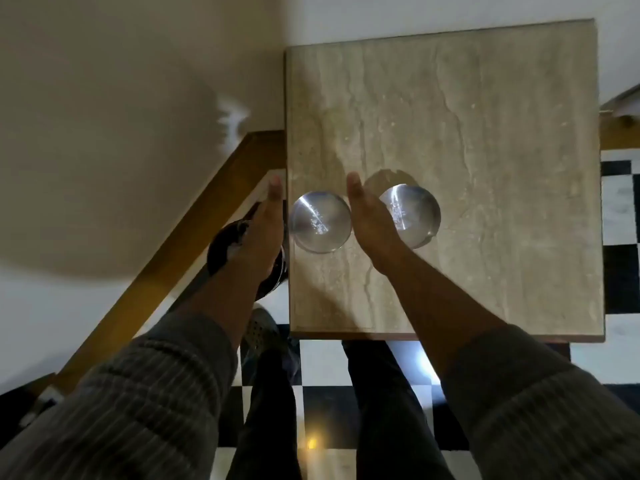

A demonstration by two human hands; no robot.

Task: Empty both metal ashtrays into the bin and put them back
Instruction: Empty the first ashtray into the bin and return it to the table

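Observation:
Two round metal ashtrays rest side by side on a beige stone table (467, 116), near its left front part. The left ashtray (320, 221) sits by the table's left edge; the right ashtray (414, 214) is partly hidden behind my right hand. My right hand (369, 223) is held flat and edge-on between the two ashtrays, holding nothing. My left hand (265, 230) is flat too, just outside the table's left edge, beside the left ashtray. Below my left hand stands a dark round bin (228, 247) on the floor, mostly covered by my forearm.
A wooden skirting strip (166, 258) runs diagonally along the wall at left. The floor is black-and-white checkered tile (620, 209). My legs and a shoe (265, 329) are under the table's front edge. White walls stand behind and to the left.

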